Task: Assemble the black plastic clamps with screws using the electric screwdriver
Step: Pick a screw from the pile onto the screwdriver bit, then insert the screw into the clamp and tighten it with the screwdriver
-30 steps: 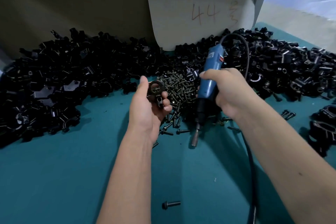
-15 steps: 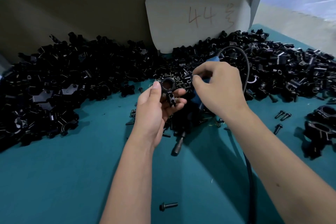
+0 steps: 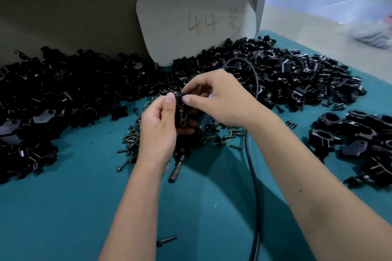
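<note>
loose clamp pile (image 3: 63,99) left on teal table (image 3: 63,207) | left hand (image 3: 158,131) curled round black clamp (image 3: 182,115), long axis near upright | right hand (image 3: 220,99) pinches clamp top, screwdriver (image 3: 192,146) tucked under palm, bit end (image 3: 175,172) pointing down-left toward viewer | assembled clamps (image 3: 356,133) far right

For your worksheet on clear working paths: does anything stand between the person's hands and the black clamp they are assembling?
Nothing visible does. The left hand already holds the black clamp, and the right hand pinches at its top edge. The electric screwdriver lies just under both hands, its tip pointing toward the camera.
</note>
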A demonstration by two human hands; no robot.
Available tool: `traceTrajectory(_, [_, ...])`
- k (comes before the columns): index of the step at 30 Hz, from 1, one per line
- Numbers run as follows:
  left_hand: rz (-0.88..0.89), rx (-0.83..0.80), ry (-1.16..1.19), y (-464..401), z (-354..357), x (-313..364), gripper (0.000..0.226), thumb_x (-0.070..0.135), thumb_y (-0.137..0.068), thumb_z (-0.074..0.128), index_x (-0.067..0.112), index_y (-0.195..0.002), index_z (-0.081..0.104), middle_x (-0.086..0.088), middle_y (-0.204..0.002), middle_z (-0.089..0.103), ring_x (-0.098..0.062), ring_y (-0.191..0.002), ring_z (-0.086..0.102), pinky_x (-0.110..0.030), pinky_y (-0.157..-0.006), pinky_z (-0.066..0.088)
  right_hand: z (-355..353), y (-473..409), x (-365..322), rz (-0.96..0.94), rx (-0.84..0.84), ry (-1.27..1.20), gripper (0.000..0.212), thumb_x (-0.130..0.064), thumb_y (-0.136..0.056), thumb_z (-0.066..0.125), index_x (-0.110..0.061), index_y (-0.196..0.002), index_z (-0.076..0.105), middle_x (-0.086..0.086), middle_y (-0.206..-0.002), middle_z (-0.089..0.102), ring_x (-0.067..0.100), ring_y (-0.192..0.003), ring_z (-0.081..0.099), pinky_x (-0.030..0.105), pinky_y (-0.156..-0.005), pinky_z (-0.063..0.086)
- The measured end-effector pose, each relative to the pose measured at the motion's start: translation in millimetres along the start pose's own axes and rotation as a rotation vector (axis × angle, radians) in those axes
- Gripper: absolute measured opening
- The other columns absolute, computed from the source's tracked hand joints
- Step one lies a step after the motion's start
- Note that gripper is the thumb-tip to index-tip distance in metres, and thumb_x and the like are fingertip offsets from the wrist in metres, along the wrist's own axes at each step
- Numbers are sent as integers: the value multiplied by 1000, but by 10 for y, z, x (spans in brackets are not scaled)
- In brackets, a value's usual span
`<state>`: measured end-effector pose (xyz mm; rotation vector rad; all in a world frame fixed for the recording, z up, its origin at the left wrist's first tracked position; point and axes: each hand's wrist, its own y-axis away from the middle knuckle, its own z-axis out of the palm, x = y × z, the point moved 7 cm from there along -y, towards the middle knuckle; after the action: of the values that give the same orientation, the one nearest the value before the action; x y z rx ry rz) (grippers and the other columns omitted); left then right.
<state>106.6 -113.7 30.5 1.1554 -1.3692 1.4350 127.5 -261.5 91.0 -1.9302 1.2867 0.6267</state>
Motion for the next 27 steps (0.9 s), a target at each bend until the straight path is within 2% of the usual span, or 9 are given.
traceTrajectory(2, [93, 48, -123, -13, -8, 134, 32, 51, -105, 53, 37, -91, 78, 11, -80, 74, -8, -75, 68, -31, -72, 57, -100, 23, 6, -8, 11, -1, 11, -26, -94, 74, -18, -100, 80, -8, -79, 72, 5, -67, 62, 23, -69, 51])
traceTrajectory(4, [147, 54, -178, 15, 109, 271, 26, 51, -102, 59, 45, -85, 78, 17, -71, 70, 4, -66, 60, -17, -64, 50, -254, 84, 63, 29, -16, -16, 11, -26, -96, 73, -18, -100, 80, -6, -75, 69, 7, -65, 60, 32, -71, 58])
traceTrajectory(7, [87, 0, -83, 70, 478, 311, 8, 39, -97, 67, 40, -102, 73, 6, -80, 75, -8, -70, 68, -31, -65, 60, -594, 229, 192, 84, -92, 23, 11, -24, -97, 72, -16, -94, 79, 1, -68, 66, 12, -62, 63, 31, -61, 60])
traceTrajectory(9, [33, -80, -53, 133, 852, 283, 27, 26, -98, 69, 41, -120, 64, -1, -84, 77, -17, -74, 73, -38, -65, 64, -868, 364, 328, 143, -160, 161, 14, -27, -97, 72, -18, -89, 80, -1, -67, 69, 10, -59, 65, 23, -56, 56])
traceTrajectory(11, [27, -151, -110, 208, 1247, 269, 19, 18, -99, 69, 32, -112, 69, -2, -81, 75, -20, -71, 73, -45, -68, 64, -1137, 522, 503, 217, -224, 295, 13, -28, -96, 73, -20, -88, 80, -3, -71, 74, 9, -59, 70, 26, -59, 59])
traceTrajectory(15, [6, -286, -277, 417, 1969, 199, 5, 27, -97, 70, 25, -98, 74, 5, -76, 72, -17, -70, 66, -33, -67, 52, -1552, 830, 904, 430, -300, 484, 9, -27, -91, 79, -23, -83, 79, -8, -59, 71, 8, -49, 67, 29, -58, 58])
traceTrajectory(19, [45, -422, -462, 628, 2499, 167, 22, 39, -99, 67, 26, -116, 72, -4, -108, 67, -26, -100, 64, -40, -87, 53, -1759, 1013, 1194, 613, -281, 596, 16, -23, -81, 86, -23, -95, 77, -8, -64, 69, 10, -54, 63, 26, -61, 52])
traceTrajectory(23, [-28, -365, -518, 707, 2638, 93, 35, 44, -93, 76, 21, -118, 68, -3, -111, 52, -24, -100, 58, -32, -89, 47, -1861, 903, 1119, 545, -82, 658, 20, -20, -85, 79, -27, -103, 75, -16, -79, 62, 17, -81, 60, 27, -74, 42])
traceTrajectory(27, [-167, -287, -393, 629, 2462, 46, 22, 39, -95, 73, 18, -104, 70, -4, -108, 68, -21, -96, 65, -36, -90, 52, -1691, 782, 978, 461, -109, 613, 16, -13, -88, 72, -26, -94, 79, -21, -74, 64, 1, -71, 57, 22, -61, 42])
